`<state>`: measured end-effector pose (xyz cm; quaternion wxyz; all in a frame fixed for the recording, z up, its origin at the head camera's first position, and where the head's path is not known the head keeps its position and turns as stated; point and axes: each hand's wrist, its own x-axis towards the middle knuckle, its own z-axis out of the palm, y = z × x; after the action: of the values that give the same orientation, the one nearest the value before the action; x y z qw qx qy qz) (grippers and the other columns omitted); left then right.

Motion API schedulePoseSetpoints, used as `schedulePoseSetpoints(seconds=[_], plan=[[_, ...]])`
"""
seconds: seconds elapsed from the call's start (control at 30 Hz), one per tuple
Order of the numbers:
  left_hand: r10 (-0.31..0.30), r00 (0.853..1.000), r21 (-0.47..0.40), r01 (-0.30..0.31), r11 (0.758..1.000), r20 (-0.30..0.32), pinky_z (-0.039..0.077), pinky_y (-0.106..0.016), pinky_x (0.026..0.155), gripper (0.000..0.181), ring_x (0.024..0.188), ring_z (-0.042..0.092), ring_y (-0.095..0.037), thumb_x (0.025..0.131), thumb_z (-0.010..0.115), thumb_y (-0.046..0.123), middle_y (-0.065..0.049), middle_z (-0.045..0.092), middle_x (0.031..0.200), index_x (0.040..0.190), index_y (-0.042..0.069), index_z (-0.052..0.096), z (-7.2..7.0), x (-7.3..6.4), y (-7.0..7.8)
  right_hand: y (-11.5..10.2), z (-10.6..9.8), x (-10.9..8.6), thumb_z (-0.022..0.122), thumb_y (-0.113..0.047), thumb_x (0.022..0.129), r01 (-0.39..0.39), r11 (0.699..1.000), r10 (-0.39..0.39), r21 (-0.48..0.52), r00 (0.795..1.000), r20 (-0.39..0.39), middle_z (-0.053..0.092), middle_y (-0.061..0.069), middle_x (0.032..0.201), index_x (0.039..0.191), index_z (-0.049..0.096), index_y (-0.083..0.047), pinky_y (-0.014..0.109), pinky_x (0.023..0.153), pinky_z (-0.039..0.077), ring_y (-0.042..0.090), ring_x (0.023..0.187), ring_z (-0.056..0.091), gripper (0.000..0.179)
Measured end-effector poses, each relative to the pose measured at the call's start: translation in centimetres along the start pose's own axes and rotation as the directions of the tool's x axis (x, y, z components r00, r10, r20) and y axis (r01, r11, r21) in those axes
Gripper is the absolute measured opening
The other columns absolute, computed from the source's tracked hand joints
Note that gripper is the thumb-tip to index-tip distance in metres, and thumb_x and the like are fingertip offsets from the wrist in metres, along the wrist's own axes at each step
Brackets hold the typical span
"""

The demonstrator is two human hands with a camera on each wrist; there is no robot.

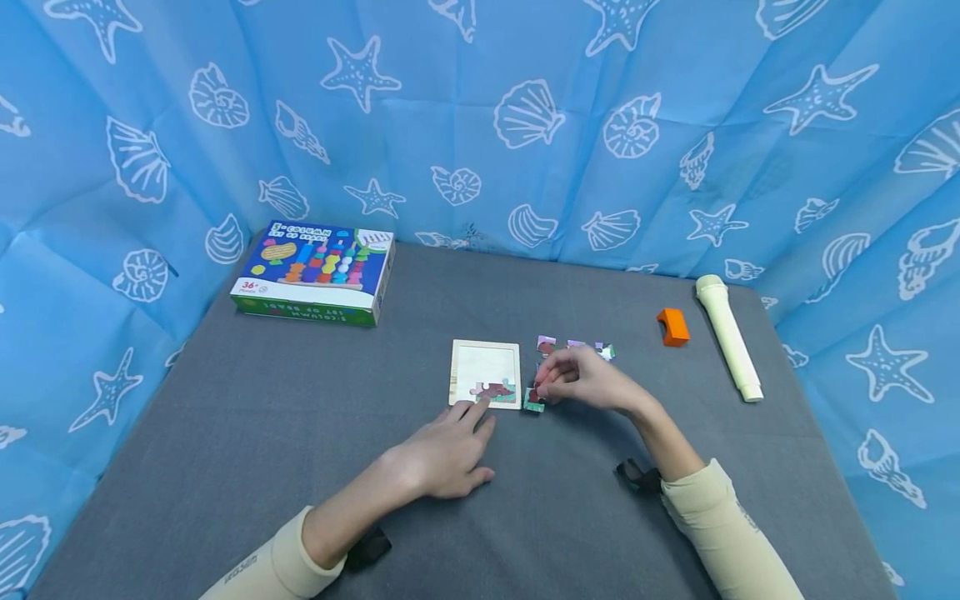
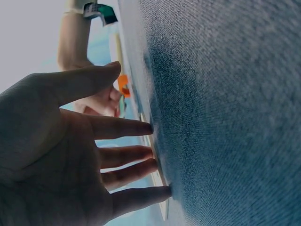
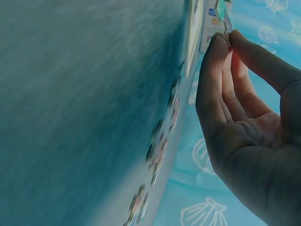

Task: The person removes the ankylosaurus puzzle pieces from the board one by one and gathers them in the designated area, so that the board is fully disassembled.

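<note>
A square wooden puzzle tray [image 1: 472,361] lies on the grey table, with joined puzzle pieces [image 1: 497,392] in its lower right part. My left hand [image 1: 452,450] rests with spread, nearly straight fingers at the tray's near edge; the left wrist view shows the fingertips [image 2: 146,128] against that edge. Beside the tray's right side, my right hand [image 1: 581,377] pinches a puzzle piece [image 1: 533,401] between thumb and fingers. In the right wrist view that piece [image 3: 221,10] stands raised off the table. Loose puzzle pieces [image 1: 547,344] lie behind the right hand, some partly hidden by it.
A boxed bead toy [image 1: 315,271] sits at the back left. Toward the right are an orange arch block [image 1: 673,327] and a pale yellow toy microphone [image 1: 729,337]. A blue curtain [image 1: 465,125] with shell prints hangs behind the grey table [image 1: 225,417].
</note>
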<state>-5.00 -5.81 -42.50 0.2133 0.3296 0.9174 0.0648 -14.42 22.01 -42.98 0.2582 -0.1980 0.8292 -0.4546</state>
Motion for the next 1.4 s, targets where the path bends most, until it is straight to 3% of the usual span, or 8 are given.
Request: schedulePoseSetpoints(seconds=[0.13, 0.3, 0.6, 0.77, 0.9, 1.17, 1.4], plan=[[0.004, 1.000, 0.000, -0.004, 1.000, -0.007, 0.040, -0.050, 0.131, 0.072, 0.164, 0.034, -0.030, 0.110, 0.061, 0.049, -0.013, 0.025, 0.182, 0.165, 0.006, 0.046, 0.0, 0.0, 0.0, 0.9, -0.4, -0.8, 0.073, 0.001, 0.100, -0.024, 1.000, 0.024, -0.012, 0.999, 0.023, 0.076, 0.022, 0.101, 0.110, 0.072, 0.007, 0.032, 0.080, 0.068, 0.018, 0.083, 0.073, 0.012], [0.010, 1.000, 0.008, -0.010, 1.000, -0.023, 0.041, -0.050, 0.131, 0.070, 0.162, 0.037, -0.031, 0.110, 0.062, 0.048, -0.014, 0.027, 0.181, 0.163, 0.005, 0.047, -0.1, -0.1, -0.1, 1.4, -0.6, -1.1, 0.075, 0.000, 0.098, -0.047, 0.995, 0.049, -0.084, 0.999, 0.023, 0.077, 0.017, 0.097, 0.108, 0.074, 0.006, 0.026, 0.075, 0.065, 0.017, 0.080, 0.070, 0.012], [0.025, 0.999, 0.037, -0.023, 0.999, -0.043, 0.043, -0.047, 0.129, 0.068, 0.158, 0.042, -0.030, 0.109, 0.063, 0.047, -0.016, 0.033, 0.178, 0.161, 0.004, 0.050, -0.3, -0.2, -0.1, 1.2, -0.6, -1.1, 0.080, -0.002, 0.096, -0.015, 0.985, 0.019, -0.171, 1.000, 0.023, 0.077, 0.011, 0.087, 0.104, 0.079, 0.002, 0.022, 0.069, 0.059, 0.017, 0.075, 0.066, 0.010], [0.032, 0.998, 0.042, -0.030, 0.999, -0.052, 0.047, -0.044, 0.126, 0.066, 0.158, 0.042, -0.029, 0.110, 0.062, 0.046, -0.015, 0.029, 0.180, 0.160, 0.004, 0.052, -0.3, 0.0, -0.3, 1.1, -0.7, -1.1, 0.081, -0.002, 0.095, -0.019, 0.980, 0.020, -0.198, 1.000, 0.004, 0.079, 0.011, 0.091, 0.105, 0.080, 0.001, 0.022, 0.069, 0.059, 0.016, 0.076, 0.067, 0.011], [0.033, 0.998, 0.030, -0.032, 0.999, -0.050, 0.050, -0.045, 0.123, 0.066, 0.158, 0.042, -0.028, 0.110, 0.061, 0.047, -0.014, 0.029, 0.180, 0.160, 0.004, 0.052, -0.2, 0.1, -0.4, 1.0, -0.9, -1.1, 0.079, -0.001, 0.096, -0.028, 0.983, 0.026, -0.184, 1.000, -0.014, 0.080, 0.013, 0.097, 0.106, 0.080, 0.002, 0.022, 0.071, 0.060, 0.016, 0.079, 0.069, 0.011], [0.048, 0.997, 0.055, -0.044, 0.997, -0.058, 0.052, -0.042, 0.120, 0.065, 0.150, 0.048, -0.027, 0.110, 0.062, 0.048, -0.014, 0.045, 0.168, 0.158, 0.005, 0.055, -0.1, 0.2, -0.4, 0.2, -0.4, -0.3, 0.080, -0.005, 0.098, 0.013, 0.993, -0.013, -0.114, 1.000, 0.001, 0.080, 0.015, 0.099, 0.110, 0.080, 0.002, 0.022, 0.073, 0.060, 0.015, 0.080, 0.068, 0.015], [0.097, 0.992, 0.069, -0.091, 0.993, -0.079, 0.042, -0.043, 0.130, 0.066, 0.157, 0.045, -0.028, 0.110, 0.062, 0.048, -0.013, 0.045, 0.170, 0.159, 0.006, 0.053, -0.1, 0.6, -0.2, -0.8, 0.5, 1.5, 0.080, -0.008, 0.098, 0.085, 0.994, -0.082, -0.066, 0.996, 0.042, 0.079, 0.015, 0.097, 0.111, 0.080, 0.001, 0.023, 0.077, 0.063, 0.012, 0.080, 0.070, 0.016]])
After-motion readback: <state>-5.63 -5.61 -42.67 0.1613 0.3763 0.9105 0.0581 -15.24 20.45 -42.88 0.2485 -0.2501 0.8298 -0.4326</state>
